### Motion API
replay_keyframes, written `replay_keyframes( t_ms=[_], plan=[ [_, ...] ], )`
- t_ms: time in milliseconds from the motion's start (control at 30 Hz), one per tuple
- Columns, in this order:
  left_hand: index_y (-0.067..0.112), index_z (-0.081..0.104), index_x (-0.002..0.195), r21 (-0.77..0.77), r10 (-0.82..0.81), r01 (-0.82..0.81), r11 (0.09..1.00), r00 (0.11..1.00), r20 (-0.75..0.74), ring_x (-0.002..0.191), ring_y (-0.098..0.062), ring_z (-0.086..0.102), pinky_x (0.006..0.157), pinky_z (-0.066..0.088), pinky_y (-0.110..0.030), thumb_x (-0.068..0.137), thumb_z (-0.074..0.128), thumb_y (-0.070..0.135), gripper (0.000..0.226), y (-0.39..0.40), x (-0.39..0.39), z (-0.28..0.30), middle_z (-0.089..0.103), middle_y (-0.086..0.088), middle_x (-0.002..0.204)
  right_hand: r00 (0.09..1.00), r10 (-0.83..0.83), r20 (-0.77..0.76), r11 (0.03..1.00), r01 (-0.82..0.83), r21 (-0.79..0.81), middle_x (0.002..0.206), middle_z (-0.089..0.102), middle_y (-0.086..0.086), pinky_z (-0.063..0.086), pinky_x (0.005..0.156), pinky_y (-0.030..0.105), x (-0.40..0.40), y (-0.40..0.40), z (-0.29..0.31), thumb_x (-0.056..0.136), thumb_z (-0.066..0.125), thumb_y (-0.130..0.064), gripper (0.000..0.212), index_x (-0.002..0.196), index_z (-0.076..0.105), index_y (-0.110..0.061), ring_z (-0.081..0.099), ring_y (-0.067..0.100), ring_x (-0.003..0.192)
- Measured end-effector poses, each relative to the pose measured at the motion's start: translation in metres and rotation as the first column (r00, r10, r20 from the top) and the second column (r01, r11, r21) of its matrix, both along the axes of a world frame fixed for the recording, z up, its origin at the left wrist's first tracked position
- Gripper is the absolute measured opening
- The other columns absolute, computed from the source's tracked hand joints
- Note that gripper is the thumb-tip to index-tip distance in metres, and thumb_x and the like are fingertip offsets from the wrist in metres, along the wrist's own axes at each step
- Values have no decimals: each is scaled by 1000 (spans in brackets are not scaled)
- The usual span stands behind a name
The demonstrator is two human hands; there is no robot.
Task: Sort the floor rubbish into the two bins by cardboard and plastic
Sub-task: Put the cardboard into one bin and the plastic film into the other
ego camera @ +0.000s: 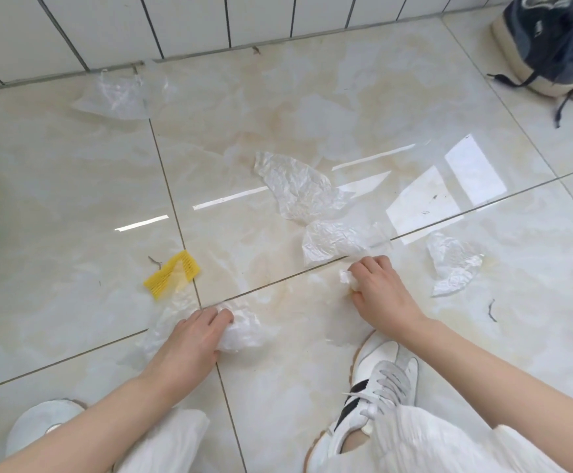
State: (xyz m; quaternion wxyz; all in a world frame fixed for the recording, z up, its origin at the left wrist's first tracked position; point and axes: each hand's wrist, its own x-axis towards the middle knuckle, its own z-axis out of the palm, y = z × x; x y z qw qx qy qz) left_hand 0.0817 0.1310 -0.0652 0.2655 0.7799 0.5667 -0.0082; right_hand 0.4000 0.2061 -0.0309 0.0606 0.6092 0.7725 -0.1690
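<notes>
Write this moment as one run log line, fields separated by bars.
left hand: gripping crumpled plastic film | right hand: holding small plastic wad | yellow foam net: on floor

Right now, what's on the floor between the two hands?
Head view: only bare tile with a grout line. The left hand grips crumpled film; the right hand grips a small white wad.
</notes>
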Motion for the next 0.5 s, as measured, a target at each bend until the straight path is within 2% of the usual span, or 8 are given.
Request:
replay_keyframes(
  t_ms=[133,200,300,333,400,433,500],
  plan=[
    [35,34,117,-35,-21,23,999,998,63,98,-21,57,82,49,-35,65,62,-1,69,-3,4,3,53,7,103,988,-98,-119,994,103,37,109,55,10,44,87,41,3,-2,16,76,55,-5,28,103,56,-5,44,33,108],
    [33,35,122,-38,6,-2,999,993,120,98,-18,55,83,46,-30,70,59,0,66,-5,7,5,45,8,106,979,-148,-143,985,160,70,120,49,11,40,92,37,8,0,22,77,56,-4,27,104,56,-2,41,33,111],
    [32,38,121,15,46,-50,999,979,199,95,-13,49,81,43,-23,70,63,-3,68,-1,10,10,39,10,104,926,-331,-185,938,344,46,137,35,14,28,97,29,20,8,30,82,54,-4,27,107,54,2,34,35,120],
    [30,41,119,70,31,-46,997,979,199,94,-14,46,80,45,-24,64,68,-5,71,1,11,12,39,9,103,893,-409,-189,908,418,11,140,32,15,27,101,31,25,12,31,83,53,-5,29,111,53,4,31,36,123],
    [24,47,114,225,14,-38,974,994,106,96,-20,43,75,49,-37,48,79,-6,80,6,12,12,42,4,106,825,-545,-148,838,543,-56,147,25,18,24,107,38,36,23,28,85,50,-8,34,117,50,5,25,40,130],
    [22,49,115,277,46,-52,960,998,30,101,-24,42,76,49,-44,42,82,-3,84,8,13,11,44,1,110,803,-586,-106,810,581,-79,149,20,19,23,108,41,42,28,26,87,49,-10,36,119,48,4,22,42,132],
    [23,47,124,286,158,-124,950,983,-98,114,-34,40,85,43,-56,41,86,4,94,9,15,12,44,-5,124,788,-616,-1,783,612,-115,154,11,17,24,109,47,53,35,18,88,49,-15,40,125,44,-1,18,45,135]
  ],
)
